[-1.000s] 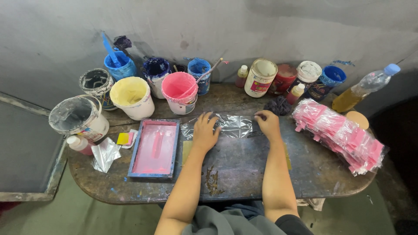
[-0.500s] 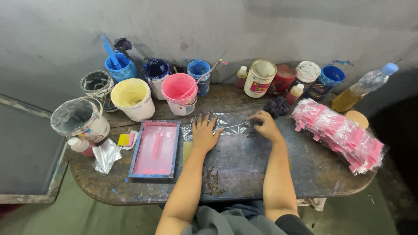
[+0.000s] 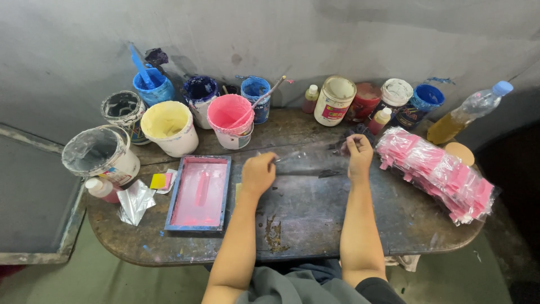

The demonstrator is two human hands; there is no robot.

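Both hands are lifted slightly over the middle of the dark, paint-stained bench point(image 3: 315, 225), each pinching one end of a clear plastic sleeve point(image 3: 306, 155) that stretches between them, nearly see-through against the bench top. The left hand point(image 3: 259, 173) is curled into a loose fist with thumb and fingers pressed together on the sleeve's left end; the right hand point(image 3: 358, 152) nips the right end between thumb and forefinger, the other fingers folded. Just left of the left hand lies a small blue-framed printing screen point(image 3: 199, 192) smeared with pink ink, and beyond it, near the left edge, a crumpled bit of foil point(image 3: 135, 201), a yellow and pink scrap point(image 3: 160, 180) and a small pink bottle point(image 3: 102, 189). Along the far edge stand open tubs: a pink ink tub point(image 3: 230, 119) with a stick in it, a yellow ink tub point(image 3: 169, 127), a blue ink tub point(image 3: 152, 87), a dark blue one point(image 3: 199, 95), and a white lidded jar point(image 3: 334, 100). Toward the right edge, near the right hand, lies a stack of pink pieces wrapped in clear plastic point(image 3: 436, 174), with a plastic bottle of amber liquid point(image 3: 467, 112) at the far right corner.
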